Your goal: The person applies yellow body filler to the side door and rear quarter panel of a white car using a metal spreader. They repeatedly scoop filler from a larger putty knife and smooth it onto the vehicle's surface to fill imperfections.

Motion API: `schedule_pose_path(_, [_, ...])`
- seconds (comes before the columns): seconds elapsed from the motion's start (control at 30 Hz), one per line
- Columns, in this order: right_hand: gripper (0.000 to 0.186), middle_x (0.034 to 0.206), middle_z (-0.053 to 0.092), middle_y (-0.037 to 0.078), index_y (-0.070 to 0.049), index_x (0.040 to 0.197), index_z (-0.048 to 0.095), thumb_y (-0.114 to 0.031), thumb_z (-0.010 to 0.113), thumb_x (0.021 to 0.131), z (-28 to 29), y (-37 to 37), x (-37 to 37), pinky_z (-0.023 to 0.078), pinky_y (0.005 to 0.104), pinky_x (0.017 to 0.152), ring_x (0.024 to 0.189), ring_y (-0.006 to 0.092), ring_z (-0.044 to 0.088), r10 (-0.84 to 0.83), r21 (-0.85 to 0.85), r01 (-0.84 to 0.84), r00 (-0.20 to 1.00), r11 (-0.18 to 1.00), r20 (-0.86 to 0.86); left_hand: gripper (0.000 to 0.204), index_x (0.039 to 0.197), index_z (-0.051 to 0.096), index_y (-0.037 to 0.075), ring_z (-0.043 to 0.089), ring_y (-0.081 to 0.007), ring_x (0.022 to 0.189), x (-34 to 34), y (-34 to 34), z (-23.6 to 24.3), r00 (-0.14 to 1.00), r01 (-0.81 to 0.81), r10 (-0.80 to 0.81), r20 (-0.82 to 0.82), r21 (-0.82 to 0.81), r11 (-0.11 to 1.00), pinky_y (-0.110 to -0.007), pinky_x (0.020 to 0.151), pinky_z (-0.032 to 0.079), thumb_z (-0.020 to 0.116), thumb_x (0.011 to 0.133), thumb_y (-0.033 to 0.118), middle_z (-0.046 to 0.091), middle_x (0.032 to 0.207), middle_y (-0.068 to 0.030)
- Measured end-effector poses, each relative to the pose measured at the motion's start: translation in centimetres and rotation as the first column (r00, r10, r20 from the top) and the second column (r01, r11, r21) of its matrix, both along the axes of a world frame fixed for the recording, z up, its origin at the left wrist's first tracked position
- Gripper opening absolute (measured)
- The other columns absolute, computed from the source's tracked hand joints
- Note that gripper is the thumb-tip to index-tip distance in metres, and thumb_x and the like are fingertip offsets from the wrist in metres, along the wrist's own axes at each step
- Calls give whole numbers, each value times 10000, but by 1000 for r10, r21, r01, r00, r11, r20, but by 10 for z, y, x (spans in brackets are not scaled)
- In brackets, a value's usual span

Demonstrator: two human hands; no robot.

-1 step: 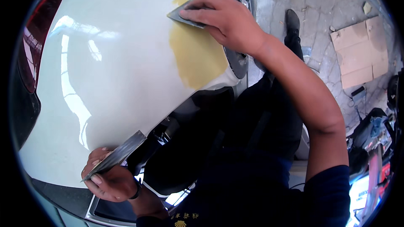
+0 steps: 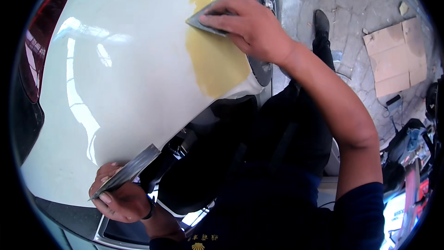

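White car panel [image 2: 138, 97] w/ yellow patch [image 2: 217, 65]. R hand [image 2: 259, 30]: fingers closed on gray spreader [image 2: 194, 20]; L hand [image 2: 124, 200]: ditto, metal plate [image 2: 138, 165]. Step: prob. smoothing patch; next needs even pressure.

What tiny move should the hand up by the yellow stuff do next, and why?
Maybe the right hand should make a short, light stroke with its grey spreader over the far end of the yellow patch. The edge looks ragged there, close to the spreader, while the broad part below looks smoother.
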State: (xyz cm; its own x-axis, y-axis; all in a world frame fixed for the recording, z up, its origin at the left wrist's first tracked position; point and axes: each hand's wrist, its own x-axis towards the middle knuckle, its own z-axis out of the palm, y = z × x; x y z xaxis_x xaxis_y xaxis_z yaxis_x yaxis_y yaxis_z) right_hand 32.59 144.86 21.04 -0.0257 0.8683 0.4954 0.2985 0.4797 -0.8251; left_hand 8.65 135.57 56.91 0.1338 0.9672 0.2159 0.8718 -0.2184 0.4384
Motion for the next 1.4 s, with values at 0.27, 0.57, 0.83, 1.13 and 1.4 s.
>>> schedule_pose_path(0.27, [452, 1238, 696, 51, -150, 1271, 756, -21, 702, 841, -5, -95, -15, 549, 442, 1015, 1193, 314, 656, 129, -77, -139, 985, 987, -116, 379, 1159, 562, -107, 665, -345, 1023, -4, 4, 2, 999, 38, -37, 24, -18, 999, -455, 928, 530, 451, 1111, 251, 669, 1095, -300])
schedule_pose_path(0.57, [500, 1277, 694, 71, -158, 1288, 767, 11, 692, 824, -17, -170, -40, 498, 515, 1151, 1242, 314, 662, 122, -199, -167, 968, 966, -220, 383, 1165, 583, -107, 673, -335, 1034, -4, 4, 2, 998, 39, -38, 54, -21, 999, -445, 948, 537, 461, 1104, 251, 672, 1097, -289])
schedule_pose_path(0.83, [491, 1272, 701, 76, -141, 1273, 764, 6, 695, 810, -21, -211, -33, 543, 478, 1063, 1198, 330, 676, 226, -274, -270, 957, 923, -183, 340, 1137, 530, -95, 641, -359, 980, 5, 5, -6, 998, -47, 45, 49, 59, 997, -476, 916, 496, 417, 1104, 224, 645, 1020, -287])
schedule_pose_path(1.13, [281, 1257, 691, 233, 37, 1255, 725, -10, 632, 994, 122, -190, 36, 558, 422, 997, 1144, 325, 705, -146, -314, -472, 359, 824, -922, 301, 1097, 606, -58, 692, -322, 892, 40, -22, -30, 957, 141, -1, 289, -462, 876, -423, 880, 548, 483, 1097, 217, 700, 983, -255])
schedule_pose_path(1.4, [257, 1136, 726, 115, -53, 1279, 731, -115, 627, 1053, 108, -147, 65, 550, 383, 959, 1091, 238, 704, 333, -300, -761, 553, 575, -764, 306, 1100, 552, -45, 673, -285, 905, 61, -21, -49, 874, -3, 199, 443, -406, 914, -398, 881, 529, 505, 1130, 256, 684, 959, -228])
